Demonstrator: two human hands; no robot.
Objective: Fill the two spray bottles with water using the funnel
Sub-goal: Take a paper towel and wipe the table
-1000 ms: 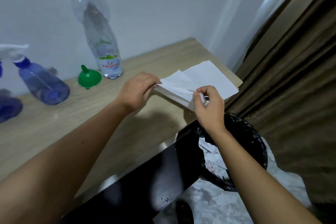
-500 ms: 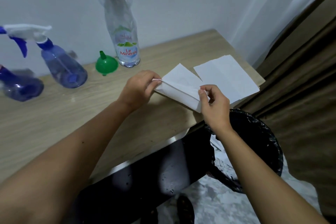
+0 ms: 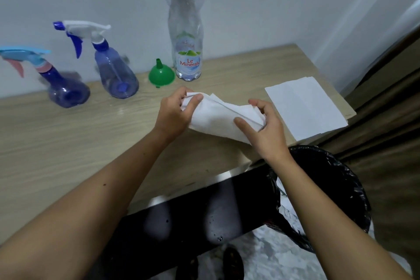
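Two blue spray bottles stand at the back of the wooden table (image 3: 68, 143): one with a light-blue and pink trigger head (image 3: 66, 91) at far left, one with a white and blue head (image 3: 116, 75) beside it. A green funnel (image 3: 161, 75) rests mouth-down next to a tall clear Le Minerale water bottle (image 3: 187, 36). In front of these, my left hand (image 3: 175, 116) and my right hand (image 3: 263, 129) each grip an end of a white tissue (image 3: 218, 118), bunched between them just above the tabletop.
A second flat white tissue (image 3: 306, 107) lies at the table's right end. A black-lined waste bin (image 3: 329, 177) sits on the floor below the table's right corner. A brown curtain (image 3: 386, 98) hangs at right. The white wall runs behind the bottles.
Both hands lifted one tissue off the other and gathered it, so it now bunches between them. The view swung left, bringing both spray bottles fully into frame.
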